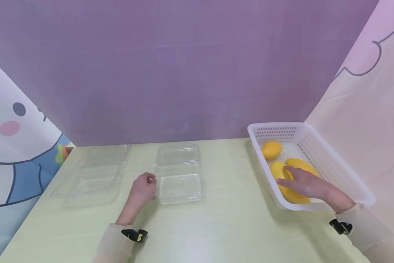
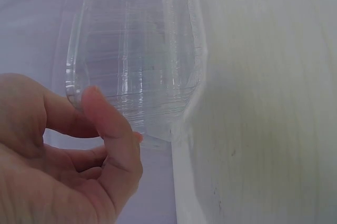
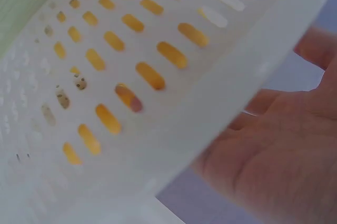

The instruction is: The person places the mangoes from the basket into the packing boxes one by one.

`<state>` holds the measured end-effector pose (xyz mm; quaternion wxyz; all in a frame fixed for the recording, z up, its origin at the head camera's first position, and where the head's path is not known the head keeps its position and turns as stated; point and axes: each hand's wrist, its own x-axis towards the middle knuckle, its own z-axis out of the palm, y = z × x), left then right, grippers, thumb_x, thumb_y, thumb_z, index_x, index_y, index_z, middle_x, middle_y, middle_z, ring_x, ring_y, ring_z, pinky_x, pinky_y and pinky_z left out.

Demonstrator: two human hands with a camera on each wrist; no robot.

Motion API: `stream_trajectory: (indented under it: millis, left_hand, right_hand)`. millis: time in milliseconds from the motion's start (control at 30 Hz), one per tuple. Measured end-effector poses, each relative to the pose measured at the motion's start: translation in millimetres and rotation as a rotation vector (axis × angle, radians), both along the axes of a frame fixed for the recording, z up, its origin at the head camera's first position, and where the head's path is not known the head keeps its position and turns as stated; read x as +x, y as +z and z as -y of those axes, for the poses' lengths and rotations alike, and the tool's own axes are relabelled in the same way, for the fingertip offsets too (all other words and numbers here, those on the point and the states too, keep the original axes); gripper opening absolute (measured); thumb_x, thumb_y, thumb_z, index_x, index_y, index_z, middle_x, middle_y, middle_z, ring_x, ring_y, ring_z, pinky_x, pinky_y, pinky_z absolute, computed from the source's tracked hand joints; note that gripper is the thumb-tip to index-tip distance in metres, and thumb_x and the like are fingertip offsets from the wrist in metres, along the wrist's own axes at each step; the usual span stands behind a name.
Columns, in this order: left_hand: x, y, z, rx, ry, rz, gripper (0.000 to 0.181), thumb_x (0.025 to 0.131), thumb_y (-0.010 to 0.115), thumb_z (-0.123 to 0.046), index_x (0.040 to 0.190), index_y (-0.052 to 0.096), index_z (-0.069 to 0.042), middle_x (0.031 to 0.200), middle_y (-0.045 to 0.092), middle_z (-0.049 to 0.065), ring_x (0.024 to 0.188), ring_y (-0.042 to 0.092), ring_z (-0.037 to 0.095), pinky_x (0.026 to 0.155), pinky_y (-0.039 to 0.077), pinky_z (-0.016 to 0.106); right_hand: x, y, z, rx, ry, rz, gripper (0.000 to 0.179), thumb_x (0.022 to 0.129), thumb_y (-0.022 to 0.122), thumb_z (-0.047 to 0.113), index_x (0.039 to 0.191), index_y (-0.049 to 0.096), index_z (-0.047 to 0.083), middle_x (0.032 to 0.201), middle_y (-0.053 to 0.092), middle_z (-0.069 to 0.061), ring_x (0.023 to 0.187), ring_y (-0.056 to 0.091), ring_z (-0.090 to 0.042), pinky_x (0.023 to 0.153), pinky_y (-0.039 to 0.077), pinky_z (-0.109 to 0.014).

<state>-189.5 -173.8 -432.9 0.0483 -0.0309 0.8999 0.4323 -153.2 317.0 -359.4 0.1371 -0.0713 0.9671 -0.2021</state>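
Observation:
In the head view, an open clear plastic clamshell container [image 1: 180, 186] lies on the table with its lid [image 1: 178, 155] folded back toward the wall. My left hand [image 1: 143, 187] is at its left edge. The left wrist view shows the thumb and forefinger of that hand [image 2: 68, 166] pinching the corner rim of the clear container [image 2: 142, 40]. On the right, my right hand [image 1: 303, 182] reaches over the side of a white basket, its fingers spread above yellow mangoes [image 1: 292, 197]. From the right wrist, the basket wall hides the fingertips of the hand [image 3: 279, 145].
More clear clamshell packaging [image 1: 95, 179] lies open on the left of the table. The white perforated basket [image 1: 341, 164] stands at the right, with another mango [image 1: 271, 149] in its far left corner. A purple backdrop [image 1: 184, 73] rises behind the table.

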Motion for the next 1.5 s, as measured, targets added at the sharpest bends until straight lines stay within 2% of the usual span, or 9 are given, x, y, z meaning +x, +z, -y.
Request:
stream_trajectory:
  millis: [100,333,433,600,767,967,1167,1367,1500]
  left_hand:
    - [0.6,0.4,-0.5,0.001,0.001,-0.002,0.039,0.102,0.044,-0.011,0.132,0.053,0.012,0.112,0.064,0.026,0.064,0.068,0.021,0.065,0.056,0.038]
    - [1.7,2.8,-1.9,0.002,0.002,-0.006,0.039,0.102,0.044,-0.010,0.132,0.053,0.013,0.111,0.064,0.026,0.064,0.068,0.022,0.065,0.056,0.038]
    - [1.7,3.3,-2.6,0.000,0.000,-0.007,0.038,0.102,0.044,-0.010,0.132,0.053,0.013,0.111,0.064,0.026,0.064,0.068,0.021,0.065,0.056,0.037]
    - [1.7,4.2,-3.7,0.000,0.000,-0.014,0.038,0.102,0.045,-0.009,0.131,0.053,0.013,0.110,0.065,0.026,0.063,0.068,0.020,0.064,0.055,0.036]
    - [1.7,3.1,-3.6,-0.001,0.007,-0.014,0.038,0.102,0.045,-0.009,0.131,0.054,0.013,0.109,0.065,0.024,0.062,0.066,0.018,0.062,0.054,0.035]
    - [1.5,1.5,-2.8,0.002,0.004,-0.016,0.037,0.102,0.045,-0.009,0.131,0.054,0.013,0.106,0.065,0.022,0.062,0.066,0.018,0.061,0.053,0.034]
    - [2.6,2.2,-3.3,0.003,0.010,-0.025,0.037,0.102,0.045,-0.009,0.130,0.055,0.013,0.104,0.064,0.021,0.062,0.065,0.018,0.060,0.053,0.033]
    - [2.8,0.8,-3.9,0.011,0.004,-0.023,0.037,0.102,0.045,-0.009,0.131,0.054,0.013,0.104,0.063,0.020,0.063,0.065,0.018,0.060,0.052,0.033]
    - [0.8,-1.4,-4.7,0.034,0.004,-0.020,0.038,0.102,0.045,-0.009,0.132,0.053,0.012,0.105,0.062,0.021,0.063,0.066,0.019,0.061,0.054,0.033]
  right_hand:
    - [-2.2,-0.5,0.7,0.007,0.010,0.009,0.086,0.102,0.054,0.048,0.146,0.029,-0.021,0.153,0.022,-0.044,0.135,0.030,-0.063,0.104,0.032,-0.072]
    - [-6.0,-1.8,-1.1,0.029,0.019,0.019,0.090,0.100,0.057,0.048,0.143,0.028,-0.026,0.144,0.033,-0.048,0.131,0.037,-0.062,0.103,0.036,-0.070]
    - [-7.9,-3.4,-2.9,0.033,0.017,0.025,0.094,0.099,0.059,0.050,0.142,0.026,-0.026,0.145,0.030,-0.049,0.131,0.036,-0.063,0.103,0.034,-0.071]
    - [-12.6,-4.9,-5.8,0.025,0.023,0.021,0.096,0.096,0.064,0.048,0.140,0.024,-0.026,0.139,0.037,-0.050,0.125,0.045,-0.057,0.101,0.039,-0.068]
    - [-16.3,-6.2,-7.4,-0.019,0.000,0.079,0.095,0.093,0.069,0.045,0.141,0.021,-0.020,0.122,0.054,-0.036,0.103,0.056,-0.039,0.090,0.046,-0.053]
    - [-17.5,-12.3,-6.2,-0.009,-0.003,0.126,0.098,0.088,0.073,0.045,0.143,0.020,-0.016,0.106,0.057,-0.017,0.094,0.055,-0.031,0.082,0.044,-0.043]
    - [-18.2,-18.4,-6.7,-0.020,-0.009,0.128,0.101,0.086,0.075,0.041,0.144,0.017,-0.016,0.104,0.057,-0.015,0.093,0.055,-0.030,0.077,0.045,-0.041]
    - [-17.6,-25.3,-5.4,-0.030,-0.068,0.172,0.106,0.086,0.075,0.040,0.150,0.008,-0.012,0.104,0.055,-0.015,0.094,0.054,-0.031,0.070,0.045,-0.040]
    - [-17.5,-26.4,-4.1,0.009,-0.063,0.140,0.104,0.089,0.072,0.043,0.150,0.008,-0.011,0.099,0.056,-0.013,0.090,0.054,-0.030,0.069,0.044,-0.039]
